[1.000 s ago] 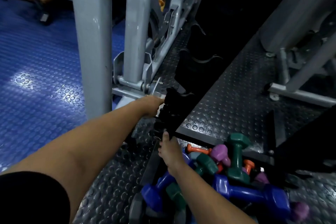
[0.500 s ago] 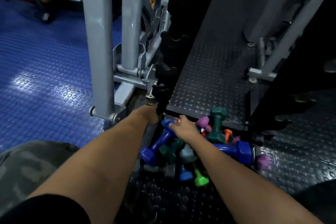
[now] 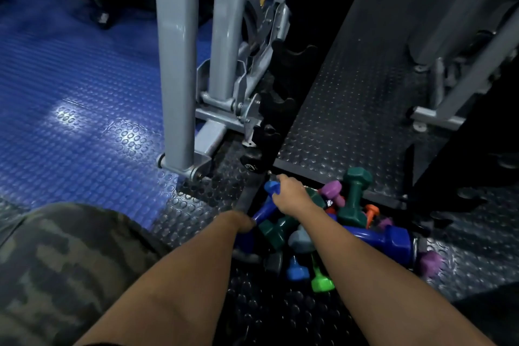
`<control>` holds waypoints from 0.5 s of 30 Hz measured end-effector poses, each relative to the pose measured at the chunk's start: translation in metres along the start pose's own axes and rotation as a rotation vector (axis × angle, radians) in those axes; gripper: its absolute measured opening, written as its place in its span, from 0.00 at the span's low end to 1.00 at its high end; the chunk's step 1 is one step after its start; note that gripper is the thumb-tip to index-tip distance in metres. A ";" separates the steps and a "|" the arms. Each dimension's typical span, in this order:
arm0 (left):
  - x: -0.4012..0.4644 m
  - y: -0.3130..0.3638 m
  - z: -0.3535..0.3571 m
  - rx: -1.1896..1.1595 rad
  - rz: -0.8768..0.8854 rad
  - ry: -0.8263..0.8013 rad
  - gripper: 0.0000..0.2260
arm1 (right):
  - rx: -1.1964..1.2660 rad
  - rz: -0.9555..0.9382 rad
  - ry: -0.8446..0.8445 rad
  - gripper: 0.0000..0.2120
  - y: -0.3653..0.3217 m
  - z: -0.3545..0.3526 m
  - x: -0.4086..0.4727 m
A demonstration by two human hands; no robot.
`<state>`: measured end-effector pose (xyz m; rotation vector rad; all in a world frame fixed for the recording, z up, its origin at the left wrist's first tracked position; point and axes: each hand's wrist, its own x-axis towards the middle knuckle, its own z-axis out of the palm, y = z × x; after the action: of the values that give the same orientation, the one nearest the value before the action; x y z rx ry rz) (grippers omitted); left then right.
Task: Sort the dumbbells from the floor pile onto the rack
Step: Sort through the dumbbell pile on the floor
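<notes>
Blue dumbbell in the floor pile: right hand fingers curl over its upper head; left hand grips its lower end, beside the black rack.

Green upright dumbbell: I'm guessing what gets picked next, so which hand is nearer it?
Right. The right hand lies on the pile just left of the green upright dumbbell; the left hand is farther left, at the pile's edge.
</notes>
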<state>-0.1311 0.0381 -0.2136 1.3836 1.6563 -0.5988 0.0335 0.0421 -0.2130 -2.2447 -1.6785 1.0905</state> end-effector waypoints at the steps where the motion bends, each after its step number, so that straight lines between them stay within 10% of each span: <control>1: -0.002 0.001 0.002 -0.056 -0.008 -0.037 0.26 | -0.041 -0.006 -0.021 0.23 0.002 0.002 0.005; 15: 0.050 -0.019 0.020 -0.664 -0.230 -0.232 0.17 | -0.477 -0.047 -0.212 0.30 0.025 0.004 0.062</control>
<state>-0.1430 0.0429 -0.2690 0.6281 1.6269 -0.2750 0.0583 0.0862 -0.2573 -2.4020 -2.2731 1.0332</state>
